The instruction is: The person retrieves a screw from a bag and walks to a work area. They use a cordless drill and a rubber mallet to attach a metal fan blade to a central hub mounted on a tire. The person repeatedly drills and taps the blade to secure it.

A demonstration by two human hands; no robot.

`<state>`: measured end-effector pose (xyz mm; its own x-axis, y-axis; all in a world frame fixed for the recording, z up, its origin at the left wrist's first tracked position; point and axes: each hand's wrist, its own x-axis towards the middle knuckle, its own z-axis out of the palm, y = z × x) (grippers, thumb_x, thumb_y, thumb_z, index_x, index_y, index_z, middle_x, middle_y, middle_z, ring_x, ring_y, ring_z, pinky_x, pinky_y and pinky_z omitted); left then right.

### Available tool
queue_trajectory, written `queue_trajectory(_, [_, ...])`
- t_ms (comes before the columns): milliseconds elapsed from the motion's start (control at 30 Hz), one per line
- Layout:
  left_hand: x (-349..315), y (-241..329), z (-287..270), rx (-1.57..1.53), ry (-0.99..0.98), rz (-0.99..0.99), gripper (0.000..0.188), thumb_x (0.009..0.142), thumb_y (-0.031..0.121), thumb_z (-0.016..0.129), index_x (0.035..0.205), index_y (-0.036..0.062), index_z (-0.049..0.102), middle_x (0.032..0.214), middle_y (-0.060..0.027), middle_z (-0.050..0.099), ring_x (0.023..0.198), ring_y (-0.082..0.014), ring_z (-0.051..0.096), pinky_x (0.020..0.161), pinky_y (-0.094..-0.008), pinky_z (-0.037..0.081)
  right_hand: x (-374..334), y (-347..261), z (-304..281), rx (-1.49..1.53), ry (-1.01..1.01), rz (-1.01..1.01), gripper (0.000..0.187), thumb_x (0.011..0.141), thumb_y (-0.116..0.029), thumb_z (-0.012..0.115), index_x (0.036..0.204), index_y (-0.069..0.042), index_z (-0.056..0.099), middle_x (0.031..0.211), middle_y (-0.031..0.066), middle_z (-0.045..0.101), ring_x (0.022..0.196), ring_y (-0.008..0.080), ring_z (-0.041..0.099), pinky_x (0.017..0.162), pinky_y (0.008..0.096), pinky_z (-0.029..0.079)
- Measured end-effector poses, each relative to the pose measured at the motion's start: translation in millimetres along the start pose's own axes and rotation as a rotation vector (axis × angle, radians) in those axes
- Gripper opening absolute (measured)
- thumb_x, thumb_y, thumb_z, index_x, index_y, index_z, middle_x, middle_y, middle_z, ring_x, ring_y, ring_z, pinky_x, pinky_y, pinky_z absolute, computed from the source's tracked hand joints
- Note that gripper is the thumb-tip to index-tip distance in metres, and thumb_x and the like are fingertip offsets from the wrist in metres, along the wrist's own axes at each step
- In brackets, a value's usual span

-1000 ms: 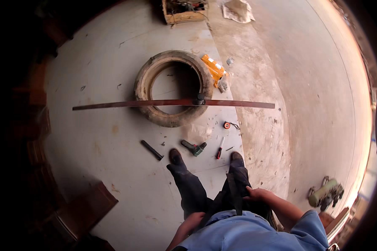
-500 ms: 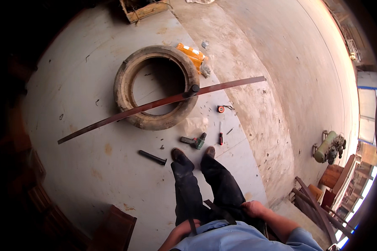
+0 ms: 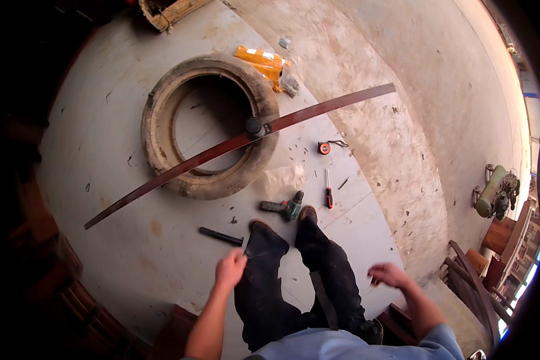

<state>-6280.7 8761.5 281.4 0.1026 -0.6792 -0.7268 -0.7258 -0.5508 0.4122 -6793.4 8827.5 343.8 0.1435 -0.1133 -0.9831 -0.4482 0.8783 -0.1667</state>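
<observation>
My left hand [image 3: 230,269] is raised in front of my left leg, fingers curled in; whatever they may hold is hidden. Nearest to it, a black tube [image 3: 221,236] lies on the floor. Out to the right of my knees, my right hand [image 3: 387,275] hangs with loosely bent, parted fingers and nothing seen in it. A green and black cordless drill [image 3: 291,208] rests by my shoes. Farther off, a long dark-red bar [image 3: 204,157] lies slantwise across a worn tyre [image 3: 162,96]. A black round piece [image 3: 255,127] stands at the bar, over the tyre's right side.
A screwdriver [image 3: 329,195] and a tape measure [image 3: 324,148] lie right of the drill, near scattered small metal bits. Beside the tyre is an orange package [image 3: 261,62]. A wooden crate [image 3: 186,11] stands at the far left, a green air compressor [image 3: 493,192] at the right.
Both hands have left my waist: the left has reached forward toward the black tube, the right has swung outward. The view has shifted slightly; the floor things appear unmoved.
</observation>
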Motion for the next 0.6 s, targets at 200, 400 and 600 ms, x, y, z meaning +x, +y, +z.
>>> queue_trajectory(200, [188, 78, -17, 0.032, 0.247, 0.412, 0.047, 0.083, 0.020, 0.070, 0.126, 0.0044, 0.059, 0.113, -0.0143, 0.064, 0.109, -0.0346, 0.057, 0.094, -0.0441, 0.047, 141, -22, -75, -0.143, 0.486, -0.145, 0.029, 0.089, -0.023, 0.054, 0.086, 0.002, 0.068, 0.064, 0.0110, 0.067, 0.059, 0.0194, 0.068, 0.058, 0.0346, 0.054])
queue_trajectory(400, [289, 132, -2, 0.354, 0.457, 0.710, 0.064, 0.077, 0.020, 0.077, 0.133, 0.0010, 0.052, 0.131, -0.0210, 0.055, 0.123, -0.0401, 0.048, 0.105, -0.0468, 0.039, 308, -15, -64, -0.272, 0.539, -0.153, 0.040, 0.087, -0.034, 0.064, 0.109, -0.001, 0.067, 0.101, 0.0201, 0.071, 0.096, 0.0347, 0.068, 0.085, 0.0420, 0.053])
queue_trajectory(600, [348, 129, 12, 0.428, 0.481, 0.830, 0.066, 0.072, 0.023, 0.081, 0.129, 0.0024, 0.055, 0.121, -0.0215, 0.060, 0.116, -0.0435, 0.053, 0.102, -0.0499, 0.040, 435, 15, -32, -0.271, 0.704, -0.241, 0.056, 0.085, -0.033, 0.070, 0.125, 0.003, 0.057, 0.117, 0.0239, 0.065, 0.112, 0.0395, 0.061, 0.096, 0.0453, 0.048])
